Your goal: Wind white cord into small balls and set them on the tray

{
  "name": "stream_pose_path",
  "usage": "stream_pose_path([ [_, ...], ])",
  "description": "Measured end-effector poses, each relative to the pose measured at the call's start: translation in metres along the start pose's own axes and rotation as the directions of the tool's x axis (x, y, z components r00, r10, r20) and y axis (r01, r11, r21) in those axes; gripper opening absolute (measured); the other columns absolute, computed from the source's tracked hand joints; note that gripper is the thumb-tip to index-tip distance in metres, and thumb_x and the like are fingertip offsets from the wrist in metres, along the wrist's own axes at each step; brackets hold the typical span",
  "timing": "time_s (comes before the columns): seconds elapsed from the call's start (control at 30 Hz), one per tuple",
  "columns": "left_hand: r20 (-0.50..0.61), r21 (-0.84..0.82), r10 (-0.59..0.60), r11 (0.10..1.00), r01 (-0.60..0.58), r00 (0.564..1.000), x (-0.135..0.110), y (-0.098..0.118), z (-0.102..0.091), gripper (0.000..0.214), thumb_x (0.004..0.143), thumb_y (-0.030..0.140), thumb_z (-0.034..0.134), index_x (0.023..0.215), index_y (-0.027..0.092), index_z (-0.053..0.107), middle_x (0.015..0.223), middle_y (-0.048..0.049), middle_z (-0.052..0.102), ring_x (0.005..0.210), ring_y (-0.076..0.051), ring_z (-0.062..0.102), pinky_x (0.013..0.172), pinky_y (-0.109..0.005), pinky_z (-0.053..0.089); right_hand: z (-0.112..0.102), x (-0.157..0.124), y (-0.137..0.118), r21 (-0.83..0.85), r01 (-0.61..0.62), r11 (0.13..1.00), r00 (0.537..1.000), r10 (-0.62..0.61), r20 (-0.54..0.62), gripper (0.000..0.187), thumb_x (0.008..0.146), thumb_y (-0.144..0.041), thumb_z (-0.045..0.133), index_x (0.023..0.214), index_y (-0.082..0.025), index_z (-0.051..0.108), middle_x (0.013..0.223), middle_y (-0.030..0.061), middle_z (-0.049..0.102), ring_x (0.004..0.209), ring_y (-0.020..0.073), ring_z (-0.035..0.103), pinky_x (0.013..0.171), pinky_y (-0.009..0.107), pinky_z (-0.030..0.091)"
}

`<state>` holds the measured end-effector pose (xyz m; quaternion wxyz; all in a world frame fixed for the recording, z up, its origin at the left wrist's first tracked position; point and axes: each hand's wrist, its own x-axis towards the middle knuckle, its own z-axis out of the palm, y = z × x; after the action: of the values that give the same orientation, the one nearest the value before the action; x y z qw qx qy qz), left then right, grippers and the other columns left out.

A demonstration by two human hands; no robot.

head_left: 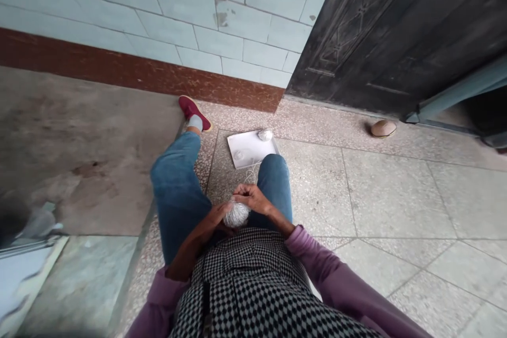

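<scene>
A ball of white yarn (236, 215) sits in my lap, against the checked apron. My left hand (220, 215) is wrapped round its left side, with part of the hand hidden behind the ball. Over the ball's top edge is my right hand (252, 196), its fingers pinched together at the strand. Loose yarn (251, 173) runs from there up to a shallow white tray (253, 154) on the floor. In the tray lie a larger white yarn ball (265, 135) and a smaller one (238, 155).
Beyond my outstretched left foot in a red shoe (194, 111) stands a tiled wall (222, 26). A dark door (356, 37) is at upper right, with a tan rounded object (383, 128) on the floor before it. A step edge (148, 222) runs along the left.
</scene>
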<state>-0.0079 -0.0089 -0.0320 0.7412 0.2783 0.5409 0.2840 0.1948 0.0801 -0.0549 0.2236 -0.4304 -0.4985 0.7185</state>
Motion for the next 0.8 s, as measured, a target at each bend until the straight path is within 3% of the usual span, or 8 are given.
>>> stream_pose_path([
  [0.1, -0.007, -0.047, -0.013, 0.999, 0.012, 1.000, 0.013, -0.004, -0.002, 0.074, 0.075, 0.072, 0.109, 0.121, 0.016, 0.096, 0.111, -0.0197, 0.093, 0.086, -0.035, 0.083, 0.065, -0.037, 0.061, -0.008, -0.003, -0.001, -0.037, 0.014, 0.999, 0.999, -0.012, 0.051, 0.071, 0.088, -0.076, 0.114, 0.086, -0.020, 0.072, 0.078, -0.0026, 0.067, 0.075, 0.0141, 0.056, 0.072, 0.027, 0.045],
  [0.2, -0.015, -0.120, 0.015, 0.993, -0.016, 1.000, 0.020, -0.010, -0.006, 0.080, 0.062, 0.058, 0.117, 0.130, 0.021, 0.098, 0.127, -0.0197, 0.094, 0.107, -0.037, 0.085, 0.086, -0.040, 0.066, -0.014, -0.009, 0.006, -0.002, -0.005, 1.000, 0.994, 0.005, 0.106, 0.073, 0.081, -0.080, 0.115, 0.087, -0.020, 0.075, 0.079, -0.0005, 0.068, 0.075, 0.0154, 0.056, 0.072, 0.029, 0.044],
  [0.27, 0.016, -0.159, 0.038, 0.987, -0.035, 0.999, 0.022, -0.014, -0.008, 0.084, 0.061, 0.053, 0.119, 0.137, 0.022, 0.097, 0.132, -0.0180, 0.093, 0.118, -0.038, 0.084, 0.100, -0.043, 0.065, -0.014, -0.013, 0.014, 0.053, -0.039, 0.998, 0.995, 0.034, 0.090, 0.076, 0.074, -0.084, 0.114, 0.088, -0.021, 0.074, 0.080, 0.0010, 0.068, 0.074, 0.0160, 0.055, 0.071, 0.030, 0.044],
  [0.33, 0.045, -0.181, 0.053, 0.983, -0.044, 0.998, 0.022, -0.018, -0.010, 0.089, 0.063, 0.053, 0.120, 0.142, 0.021, 0.094, 0.133, -0.0173, 0.091, 0.120, -0.038, 0.082, 0.104, -0.044, 0.063, -0.014, -0.015, 0.022, 0.090, -0.066, 0.994, 0.997, 0.062, 0.044, 0.076, 0.073, -0.086, 0.112, 0.088, -0.023, 0.073, 0.079, 0.0014, 0.066, 0.072, 0.0162, 0.052, 0.068, 0.031, 0.042],
  [0.47, 0.003, -0.222, 0.075, 0.972, -0.072, 0.997, 0.026, -0.024, -0.008, 0.087, 0.065, 0.063, 0.122, 0.132, 0.016, 0.092, 0.125, -0.0168, 0.090, 0.112, -0.034, 0.080, 0.103, -0.042, 0.061, -0.013, -0.012, 0.027, 0.093, -0.053, 0.994, 0.998, 0.056, -0.031, 0.076, 0.076, -0.087, 0.110, 0.088, -0.023, 0.070, 0.074, -0.0006, 0.060, 0.068, 0.0147, 0.045, 0.065, 0.030, 0.036],
  [0.6, -0.040, -0.265, 0.080, 0.960, -0.088, 0.996, 0.032, -0.027, -0.007, 0.090, 0.069, 0.077, 0.121, 0.126, 0.015, 0.091, 0.120, -0.0163, 0.089, 0.106, -0.031, 0.080, 0.099, -0.041, 0.061, -0.013, -0.001, 0.022, 0.087, -0.030, 0.996, 0.999, 0.033, -0.034, 0.074, 0.074, -0.083, 0.112, 0.084, -0.024, 0.070, 0.074, 0.0001, 0.062, 0.068, 0.0150, 0.046, 0.065, 0.029, 0.038],
  [0.8, -0.005, -0.361, 0.112, 0.926, -0.106, 0.994, 0.033, -0.031, -0.006, 0.084, 0.067, 0.066, 0.126, 0.124, 0.013, 0.093, 0.115, -0.0176, 0.091, 0.103, -0.033, 0.082, 0.096, -0.043, 0.063, -0.023, 0.009, 0.018, 0.056, 0.001, 0.998, 0.999, 0.002, -0.047, 0.077, 0.074, -0.090, 0.111, 0.083, -0.024, 0.071, 0.068, -0.0022, 0.056, 0.065, 0.0138, 0.040, 0.060, 0.029, 0.032],
])
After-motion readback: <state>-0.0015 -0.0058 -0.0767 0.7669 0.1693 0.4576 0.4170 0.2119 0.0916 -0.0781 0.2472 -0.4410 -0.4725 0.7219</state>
